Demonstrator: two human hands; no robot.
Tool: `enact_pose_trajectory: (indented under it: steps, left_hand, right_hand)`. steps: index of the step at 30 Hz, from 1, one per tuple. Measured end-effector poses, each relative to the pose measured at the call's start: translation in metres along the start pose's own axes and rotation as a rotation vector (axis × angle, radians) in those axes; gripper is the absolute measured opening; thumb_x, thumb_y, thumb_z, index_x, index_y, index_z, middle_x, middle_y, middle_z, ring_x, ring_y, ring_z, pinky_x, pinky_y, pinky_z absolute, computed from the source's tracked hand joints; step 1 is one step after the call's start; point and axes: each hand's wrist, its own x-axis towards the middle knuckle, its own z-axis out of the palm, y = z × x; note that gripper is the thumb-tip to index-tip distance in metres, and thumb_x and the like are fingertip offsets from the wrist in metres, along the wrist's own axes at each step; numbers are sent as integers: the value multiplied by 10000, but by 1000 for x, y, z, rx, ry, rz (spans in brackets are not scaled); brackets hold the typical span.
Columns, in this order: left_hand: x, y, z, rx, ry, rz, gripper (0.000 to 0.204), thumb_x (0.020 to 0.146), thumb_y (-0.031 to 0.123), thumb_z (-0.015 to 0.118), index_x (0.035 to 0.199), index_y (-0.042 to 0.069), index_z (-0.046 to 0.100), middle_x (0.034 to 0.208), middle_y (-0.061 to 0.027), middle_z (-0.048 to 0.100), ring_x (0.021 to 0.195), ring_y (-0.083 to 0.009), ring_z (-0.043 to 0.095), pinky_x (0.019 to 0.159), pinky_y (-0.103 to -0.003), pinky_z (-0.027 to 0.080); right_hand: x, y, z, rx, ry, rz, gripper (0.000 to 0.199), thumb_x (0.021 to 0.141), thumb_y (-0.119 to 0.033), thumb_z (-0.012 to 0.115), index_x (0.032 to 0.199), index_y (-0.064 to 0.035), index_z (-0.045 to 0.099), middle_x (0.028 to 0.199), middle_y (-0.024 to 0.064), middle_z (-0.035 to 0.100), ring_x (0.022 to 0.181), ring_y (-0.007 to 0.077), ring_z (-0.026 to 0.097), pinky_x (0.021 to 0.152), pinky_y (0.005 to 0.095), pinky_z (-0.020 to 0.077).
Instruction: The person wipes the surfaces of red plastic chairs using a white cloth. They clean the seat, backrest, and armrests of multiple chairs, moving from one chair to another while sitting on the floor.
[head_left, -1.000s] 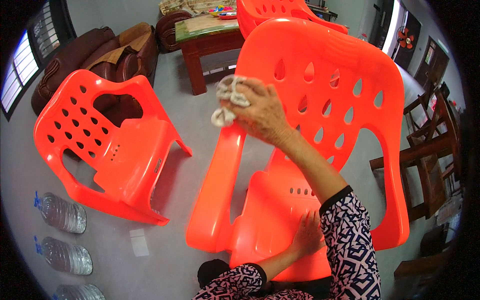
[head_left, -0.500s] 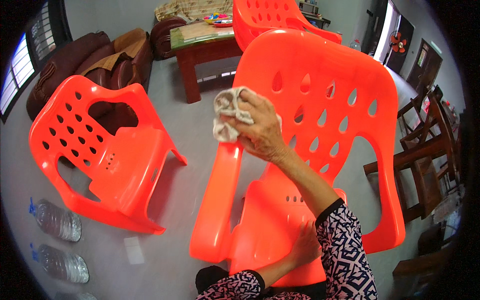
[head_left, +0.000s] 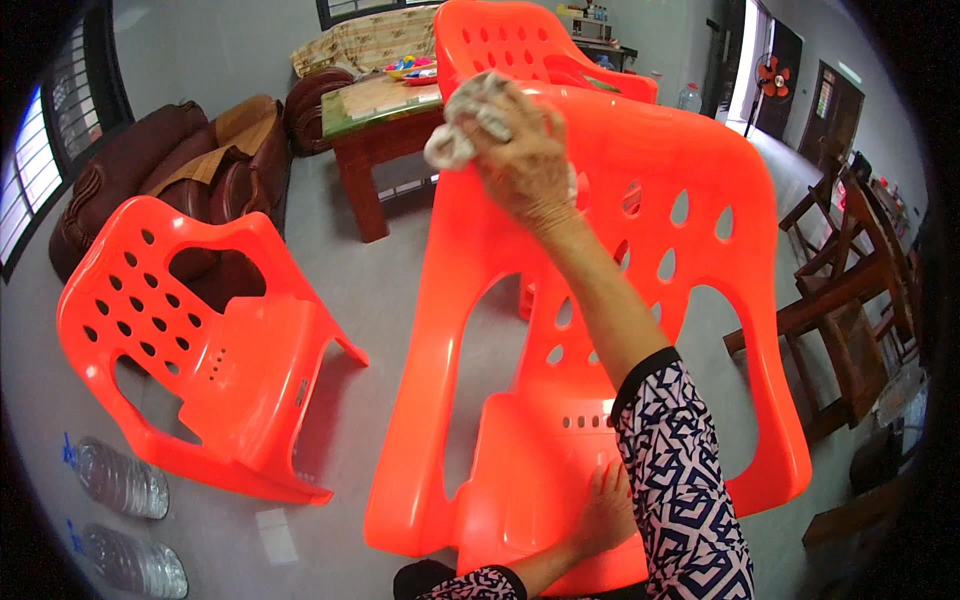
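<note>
An orange-red plastic armchair [head_left: 540,460] with teardrop holes in its backrest faces me. My right hand [head_left: 525,165] grips a crumpled whitish cloth [head_left: 455,145] against the top left corner of the backrest. Lower down, my left hand [head_left: 605,515] lies flat on the seat with its fingers stretched out, holding nothing. The right forearm crosses in front of the backrest and covers some of the holes.
A matching chair [head_left: 255,345] stands on the left, and another [head_left: 510,45] behind mine. Two water bottles [head_left: 125,480] are on the floor at lower left. A low table [head_left: 365,175], a brown sofa [head_left: 135,170] and wooden chairs [head_left: 850,300] surround the area.
My right hand and the cloth have moved up from the armrest junction to the backrest's top left corner. The left hand stays on the seat. The view has tilted up slightly.
</note>
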Motion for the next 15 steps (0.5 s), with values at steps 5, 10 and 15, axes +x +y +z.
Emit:
enact_pose_trajectory:
  steps: [5,10,15]
  left_hand:
    - [0,-1,-6,-6,-91,-67,446,820,287,477,991,-72,677,1309,-315,483,1308,-467,328,1083,-586,186]
    - [2,8,11,-63,-218,-109,549,831,346,483,1183,-60,596,1316,-287,490,1344,-473,265,1092,-620,125]
    - [2,11,32,-265,-16,-65,594,839,375,488,1255,-47,524,1357,-281,445,1348,-477,253,1097,-623,111]
  right_hand:
    - [-2,27,5,-195,71,342,370,788,-238,681,1155,-282,654,1251,58,598,1195,267,530,988,482,354]
    - [12,19,6,-109,131,251,408,747,-172,682,1149,-231,651,1166,84,626,1128,299,576,972,478,390]
    - [4,-19,10,156,20,-114,301,737,-177,662,1035,-133,660,1165,94,602,1168,312,531,973,451,411]
